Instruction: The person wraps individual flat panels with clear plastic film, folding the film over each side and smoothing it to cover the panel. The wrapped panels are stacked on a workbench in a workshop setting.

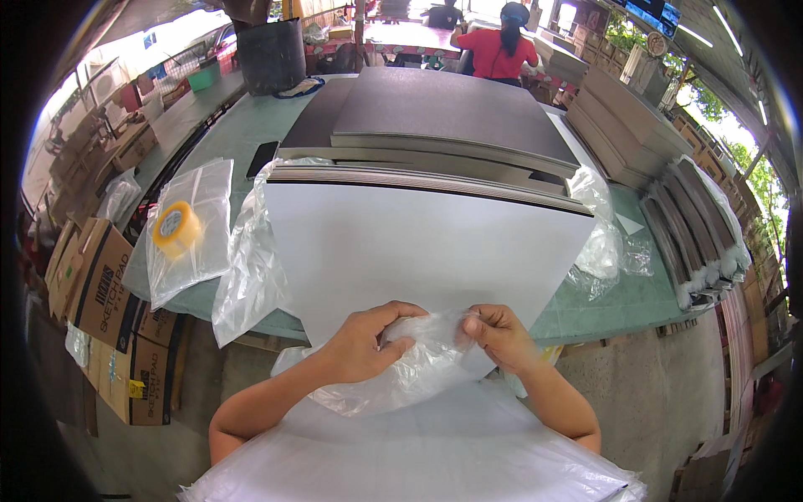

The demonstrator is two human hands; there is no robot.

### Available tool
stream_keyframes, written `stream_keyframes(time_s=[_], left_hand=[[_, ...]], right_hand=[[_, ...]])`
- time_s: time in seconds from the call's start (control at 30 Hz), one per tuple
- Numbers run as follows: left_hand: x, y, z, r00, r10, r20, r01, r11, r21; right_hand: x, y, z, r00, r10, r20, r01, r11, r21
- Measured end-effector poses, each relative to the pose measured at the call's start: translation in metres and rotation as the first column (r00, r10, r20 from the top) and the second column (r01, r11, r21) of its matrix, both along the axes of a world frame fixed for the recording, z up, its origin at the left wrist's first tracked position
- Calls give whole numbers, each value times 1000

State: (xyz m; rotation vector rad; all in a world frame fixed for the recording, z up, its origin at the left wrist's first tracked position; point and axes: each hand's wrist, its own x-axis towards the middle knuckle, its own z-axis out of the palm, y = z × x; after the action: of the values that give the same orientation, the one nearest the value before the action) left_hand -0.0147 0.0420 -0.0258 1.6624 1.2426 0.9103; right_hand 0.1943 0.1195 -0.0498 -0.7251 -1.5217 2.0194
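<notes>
Brown cardboard boxes with black bands [104, 284] are stacked at the far left, beside a pale green table [577, 309]. On this table, a roll of yellow tape [178, 236] is placed upon a flat clear plastic bag [199, 266]. Further right, crumpled transparent plastic film [431, 350] is held by both hands, in front of a large white sheet [418, 243], which is topped by dark grey boards [452, 113] behind. By the left hand [364, 345], the film is gripped between thumb and curled fingers; by the right hand [502, 339], its edge is pinched with closed fingertips. Plastic-wrapped grey bundles [694, 226] are seen at the right.
</notes>
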Motion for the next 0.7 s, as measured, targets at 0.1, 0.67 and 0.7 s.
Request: stream_keyframes(time_s=[0.1,0.67,0.7], left_hand=[[14,2,5,996,-25,88,27,999,-19],[-303,-268,-259,-217,945,243,-971,-183,-156],[-290,-236,-207,-39,999,23,-996,-41,85]], right_hand=[[-9,-7,-3,999,32,40,-33,999,21],[152,15,22,489,-872,-8,859,484,-165],[156,14,13,596,-799,84,803,589,-88]])
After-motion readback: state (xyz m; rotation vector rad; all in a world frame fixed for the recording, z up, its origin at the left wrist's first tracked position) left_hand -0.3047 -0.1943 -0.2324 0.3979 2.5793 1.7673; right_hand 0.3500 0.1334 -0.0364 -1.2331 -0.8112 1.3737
